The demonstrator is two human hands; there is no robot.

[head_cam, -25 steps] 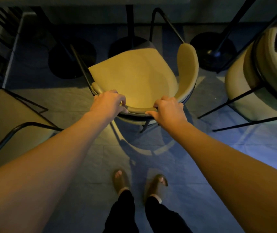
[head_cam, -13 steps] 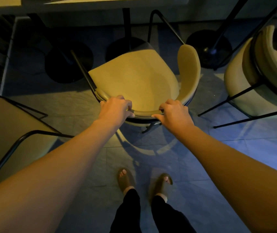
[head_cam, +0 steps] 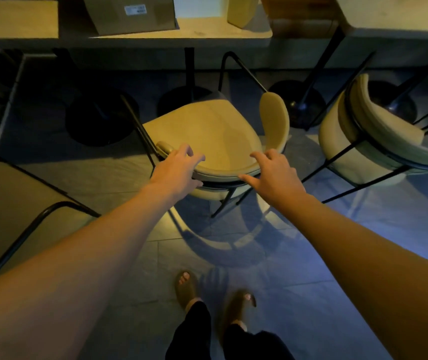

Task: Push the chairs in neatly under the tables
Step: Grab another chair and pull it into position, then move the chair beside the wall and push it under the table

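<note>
The chair [head_cam: 207,141] sits straight ahead, its seat pointing at the table [head_cam: 181,32]; my left hand [head_cam: 176,170] and right hand [head_cam: 272,172] hover spread-fingered over its curved back, equally near

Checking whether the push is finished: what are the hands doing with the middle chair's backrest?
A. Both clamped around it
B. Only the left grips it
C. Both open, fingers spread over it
C: the left hand and right hand have fingers spread open above the chair backrest.
</note>
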